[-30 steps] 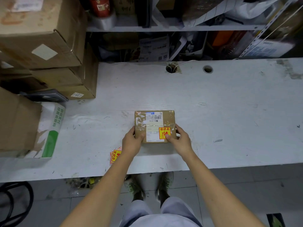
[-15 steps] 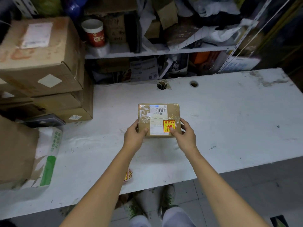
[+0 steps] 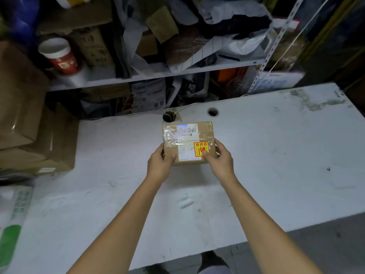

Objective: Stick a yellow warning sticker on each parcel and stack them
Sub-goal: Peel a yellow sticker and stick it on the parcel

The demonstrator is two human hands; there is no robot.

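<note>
Both hands, left hand [image 3: 160,167] and right hand [image 3: 222,161], have a closed grip on the parcel's [image 3: 187,143] near corners over the tabletop [image 3: 276,155], thumb pinning the yellow sticker [image 3: 200,148], probably to carry it to a stack.

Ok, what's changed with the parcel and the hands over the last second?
The parcel has gone from near the front edge of the table toward the back, and is now just short of the cable hole. The left hand and right hand travelled with it. Unchanged: both hands grip its near corners, right thumb on the yellow sticker, which stays stuck on top.
</note>
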